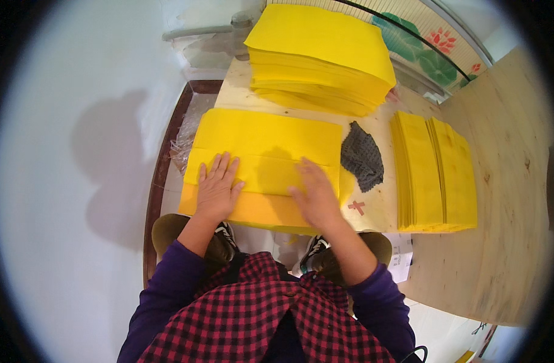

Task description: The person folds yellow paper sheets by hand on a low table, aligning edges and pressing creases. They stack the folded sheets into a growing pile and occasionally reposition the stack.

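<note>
one left hand (214, 189) lies flat with fingers spread on the top yellow sheet (268, 136), which sits on the wooden table (381, 207) in front of the person, long axis left-right, crease running the same way, one orange strip (253, 206) showing along its near edge. one right hand (316, 192), blurred, has fingers extended over the sheet's right part, contact can't be told; one tall yellow stack (319, 36) stands behind. then one crumpled dark gray cloth (362, 158), one white carton (401, 257) with illegible small print below, two yellow bundles (417, 172) side by side, long axes pointing away.
</note>
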`<act>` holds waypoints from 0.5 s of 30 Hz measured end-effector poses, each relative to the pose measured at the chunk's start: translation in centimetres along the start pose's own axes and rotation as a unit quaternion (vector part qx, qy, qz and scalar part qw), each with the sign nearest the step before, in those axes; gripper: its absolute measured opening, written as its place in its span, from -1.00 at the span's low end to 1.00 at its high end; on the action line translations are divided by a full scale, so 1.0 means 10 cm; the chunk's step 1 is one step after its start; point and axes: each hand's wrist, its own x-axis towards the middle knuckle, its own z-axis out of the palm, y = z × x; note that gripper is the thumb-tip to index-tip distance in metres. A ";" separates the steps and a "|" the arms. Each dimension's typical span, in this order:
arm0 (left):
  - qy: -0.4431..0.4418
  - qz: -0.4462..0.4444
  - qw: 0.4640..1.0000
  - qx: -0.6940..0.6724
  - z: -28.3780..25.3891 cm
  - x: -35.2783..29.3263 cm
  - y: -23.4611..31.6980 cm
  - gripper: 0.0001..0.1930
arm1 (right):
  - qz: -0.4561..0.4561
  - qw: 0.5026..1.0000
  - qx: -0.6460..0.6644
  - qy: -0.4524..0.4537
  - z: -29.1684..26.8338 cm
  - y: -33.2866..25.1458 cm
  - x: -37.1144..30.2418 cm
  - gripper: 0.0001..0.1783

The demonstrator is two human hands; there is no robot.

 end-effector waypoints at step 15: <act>-0.002 -0.013 1.000 -0.003 -0.01 0.01 -0.02 -0.40 | 0.166 0.966 -0.186 -0.062 0.64 -0.14 0.13 -0.03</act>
